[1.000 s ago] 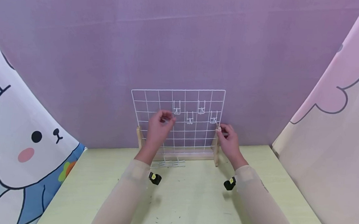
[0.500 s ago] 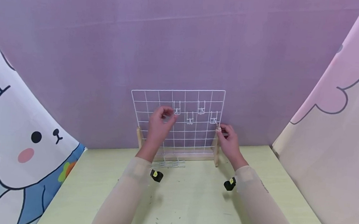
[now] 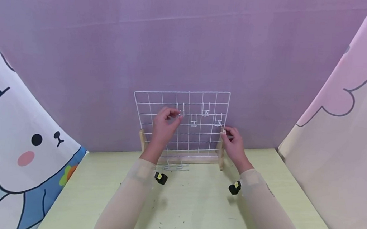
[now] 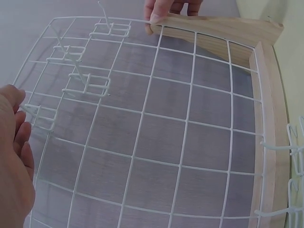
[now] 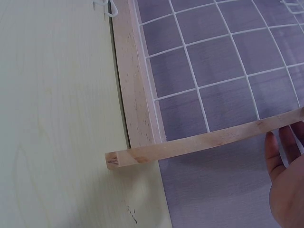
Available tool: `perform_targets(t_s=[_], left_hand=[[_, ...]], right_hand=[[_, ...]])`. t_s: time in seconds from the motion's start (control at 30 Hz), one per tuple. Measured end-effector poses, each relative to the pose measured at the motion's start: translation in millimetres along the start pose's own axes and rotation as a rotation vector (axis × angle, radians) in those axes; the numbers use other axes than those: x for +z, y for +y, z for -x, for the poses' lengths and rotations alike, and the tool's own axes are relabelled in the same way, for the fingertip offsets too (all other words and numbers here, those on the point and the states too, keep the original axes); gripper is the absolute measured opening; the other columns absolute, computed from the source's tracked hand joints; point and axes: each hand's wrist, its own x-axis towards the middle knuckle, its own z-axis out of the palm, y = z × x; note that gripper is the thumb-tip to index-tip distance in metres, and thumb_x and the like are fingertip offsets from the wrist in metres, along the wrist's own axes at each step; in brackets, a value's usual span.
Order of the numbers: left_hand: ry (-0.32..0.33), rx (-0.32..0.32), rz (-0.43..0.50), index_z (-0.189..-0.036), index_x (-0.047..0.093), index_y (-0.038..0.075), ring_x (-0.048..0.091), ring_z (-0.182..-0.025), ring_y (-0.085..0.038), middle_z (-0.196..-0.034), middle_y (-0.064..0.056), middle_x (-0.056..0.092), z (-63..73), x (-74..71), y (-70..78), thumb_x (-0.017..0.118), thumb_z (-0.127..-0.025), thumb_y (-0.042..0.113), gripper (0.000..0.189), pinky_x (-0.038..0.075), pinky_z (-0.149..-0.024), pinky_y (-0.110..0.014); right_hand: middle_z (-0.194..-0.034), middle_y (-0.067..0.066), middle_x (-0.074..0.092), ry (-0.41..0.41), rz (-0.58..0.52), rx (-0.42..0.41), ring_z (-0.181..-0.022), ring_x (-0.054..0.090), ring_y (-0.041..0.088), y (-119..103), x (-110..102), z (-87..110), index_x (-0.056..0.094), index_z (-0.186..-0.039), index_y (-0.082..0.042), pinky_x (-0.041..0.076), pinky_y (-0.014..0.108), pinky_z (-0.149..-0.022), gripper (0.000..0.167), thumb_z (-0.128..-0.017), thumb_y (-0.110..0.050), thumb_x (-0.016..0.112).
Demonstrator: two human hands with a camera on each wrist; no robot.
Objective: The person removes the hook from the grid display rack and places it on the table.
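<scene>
A white wire grid panel [image 3: 182, 92] stands upright in a wooden stand [image 3: 196, 160]. My left hand [image 3: 164, 124] is at its upper middle, thumb and fingers pinching a white wire hook [image 4: 45, 114] that hangs on the grid. Several more hooks [image 3: 194, 121] hang to the right of that one. At the right side, my right hand [image 3: 235, 143] grips the upper end of the stand's side post [image 3: 221, 157] between thumb and fingers. In the right wrist view, fingers [image 5: 274, 149] lie against the wooden post; the thumb is out of sight there.
Low at the front of the grid, more white wire hooks [image 3: 173, 167] hang near the base bar. The stand rests on a pale green table [image 3: 202, 206]. Behind it hangs a purple cloth [image 3: 188, 50]; a cartoon rabbit cloth [image 3: 10, 133] is at the left.
My left hand has moved slightly up and right along the grid, and its fingertips have come onto the hook. My right hand has stayed on the post.
</scene>
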Motion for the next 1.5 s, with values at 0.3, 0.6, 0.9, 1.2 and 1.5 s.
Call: perform_targets(t_s=[0.3, 0.6, 0.9, 1.2, 1.5], left_hand=[[0.012, 0.027, 0.004, -0.109, 0.079, 0.006, 0.066, -0.103, -0.021, -0.108, -0.004, 0.074, -1.1, 1.8, -2.6, 0.085, -0.099, 0.011, 0.013, 0.056, -0.092, -0.037], [0.066, 0.12, -0.01, -0.102, 0.083, 0.007, 0.069, -0.097, -0.021, -0.101, -0.005, 0.079, -0.7, 3.5, -5.5, 0.087, -0.096, 0.009, 0.007, 0.06, -0.089, -0.033], [0.092, 0.179, -0.036, -0.096, 0.083, 0.007, 0.073, -0.096, -0.023, -0.1, -0.006, 0.079, -1.1, 4.4, -7.6, 0.087, -0.095, 0.003, 0.005, 0.061, -0.089, -0.028], [0.11, 0.217, -0.065, -0.096, 0.083, 0.006, 0.075, -0.097, -0.023, -0.1, -0.006, 0.079, -3.8, 3.9, -7.7, 0.086, -0.094, 0.001, 0.006, 0.063, -0.089, -0.031], [0.133, 0.267, -0.103, -0.096, 0.082, 0.003, 0.075, -0.095, -0.027, -0.099, -0.01, 0.079, -5.8, 1.2, -2.3, 0.086, -0.096, 0.005, 0.004, 0.063, -0.088, -0.033]], right_hand=[[-0.125, 0.02, 0.063, 0.003, -0.01, 0.013, -0.108, 0.061, 0.026, 7.4, -1.0, -1.6, 0.07, -0.134, 0.005, 0.053, 0.015, -0.082, 0.027, -0.11, -0.008, 0.068], [-0.124, 0.015, 0.063, -0.004, 0.014, 0.034, -0.112, 0.061, 0.027, 5.8, -2.1, -0.9, 0.068, -0.135, 0.005, 0.054, 0.018, -0.085, 0.028, -0.111, -0.009, 0.067], [-0.127, 0.023, 0.062, 0.0, -0.013, 0.029, -0.112, 0.06, 0.034, 5.5, -0.8, -0.3, 0.069, -0.136, 0.006, 0.051, 0.014, -0.081, 0.028, -0.111, -0.008, 0.067], [-0.127, 0.021, 0.063, -0.002, -0.002, 0.025, -0.11, 0.06, 0.026, 6.3, 0.2, -2.4, 0.069, -0.136, 0.005, 0.052, 0.015, -0.083, 0.028, -0.112, -0.009, 0.066], [-0.122, 0.014, 0.062, -0.009, 0.002, 0.039, -0.109, 0.061, 0.027, 5.2, 0.3, -0.8, 0.069, -0.136, 0.003, 0.055, 0.017, -0.082, 0.029, -0.111, -0.012, 0.067]])
